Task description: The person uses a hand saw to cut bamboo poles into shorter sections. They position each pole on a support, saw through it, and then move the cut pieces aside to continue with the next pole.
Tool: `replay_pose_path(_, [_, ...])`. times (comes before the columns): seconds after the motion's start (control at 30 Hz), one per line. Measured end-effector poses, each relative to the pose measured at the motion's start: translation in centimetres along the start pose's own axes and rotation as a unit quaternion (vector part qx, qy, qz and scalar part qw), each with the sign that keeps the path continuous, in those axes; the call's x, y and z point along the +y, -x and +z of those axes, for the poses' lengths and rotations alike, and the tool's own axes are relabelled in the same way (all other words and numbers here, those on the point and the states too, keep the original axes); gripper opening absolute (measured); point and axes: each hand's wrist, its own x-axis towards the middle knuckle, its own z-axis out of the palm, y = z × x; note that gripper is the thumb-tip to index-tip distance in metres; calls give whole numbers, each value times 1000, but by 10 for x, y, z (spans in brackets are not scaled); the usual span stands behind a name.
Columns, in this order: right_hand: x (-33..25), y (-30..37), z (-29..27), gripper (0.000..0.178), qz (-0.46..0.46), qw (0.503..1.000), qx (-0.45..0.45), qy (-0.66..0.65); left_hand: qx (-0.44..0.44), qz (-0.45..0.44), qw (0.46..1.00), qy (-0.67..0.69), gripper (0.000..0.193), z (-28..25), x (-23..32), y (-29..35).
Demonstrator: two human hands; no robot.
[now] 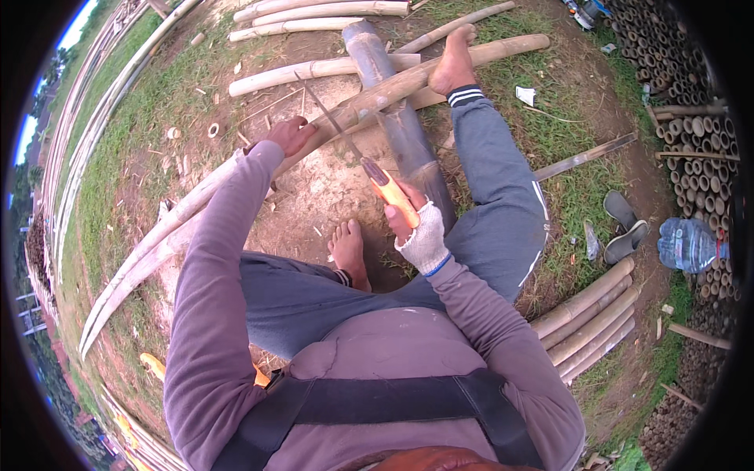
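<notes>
My right hand (415, 224), in a white fingerless glove, grips the orange handle of a hand saw (357, 149). Its thin blade runs up and left and meets a long pale bamboo pole (377, 96). My left hand (289, 133) presses down on that pole just left of the blade. The pole lies across a thick grey bamboo log (397, 118). My bare right foot (454, 61) rests on the pole further right. Beside the log, on the bare dirt, sits my bare left foot (348, 251).
More cut bamboo poles (314, 17) lie at the top and a bundle (589, 318) at the lower right. Stacked bamboo ends (695, 133) fill the right edge, with a plastic water bottle (689, 243) and dark sandals (624, 228) nearby. Grass surrounds the dirt patch.
</notes>
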Motion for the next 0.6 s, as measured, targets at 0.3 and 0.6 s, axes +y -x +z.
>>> replay_pose_path(0.3, [0, 0, -7, 44, 101, 992, 10, -73, -30, -151, 988, 12, 81, -25, 88, 16])
replay_pose_path(0.6, [5, 3, -2, 49, 81, 995, -15, -47, 0, -173, 984, 29, 99, -27, 93, 30])
